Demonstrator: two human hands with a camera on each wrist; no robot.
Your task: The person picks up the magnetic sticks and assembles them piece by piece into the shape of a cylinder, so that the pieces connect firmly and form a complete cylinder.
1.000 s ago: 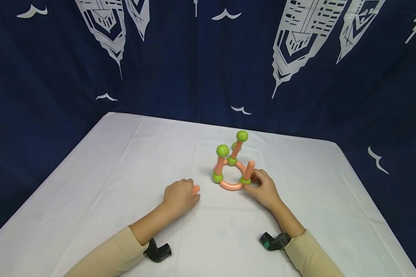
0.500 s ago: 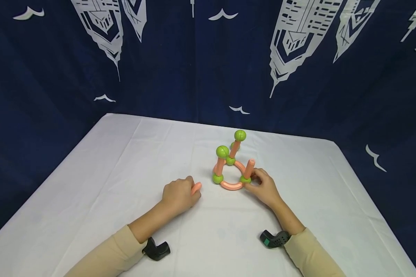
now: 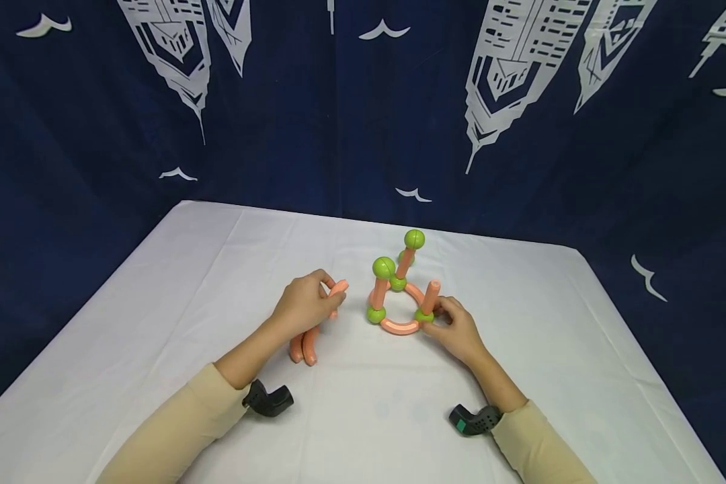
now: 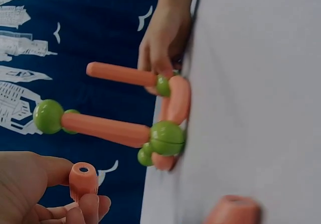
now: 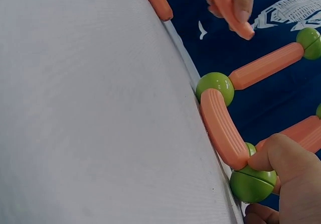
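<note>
A toy frame of orange curved bars point(image 3: 399, 327) and green balls point(image 3: 376, 314) stands mid-table, with upright orange rods point(image 3: 380, 291) topped by green balls point(image 3: 384, 267). My right hand point(image 3: 438, 320) pinches the green ball point(image 5: 252, 185) at the foot of the bare upright rod point(image 3: 431, 296). My left hand point(image 3: 329, 300) hovers just left of the frame and holds a short orange stick point(image 3: 339, 288), whose end point(image 4: 83, 180) shows in the left wrist view. The frame's near ball point(image 4: 167, 137) and rod point(image 4: 108, 128) lie close ahead of it.
Two loose orange curved bars point(image 3: 303, 349) lie on the white tablecloth point(image 3: 187, 289) under my left forearm. A dark blue curtain point(image 3: 363, 101) with white prints hangs behind the table. Black wrist mounts point(image 3: 267, 399) sit on both arms.
My left hand rose off the cloth and moved up toward the frame with the orange stick, uncovering two curved bars. My right hand stayed on the ball.
</note>
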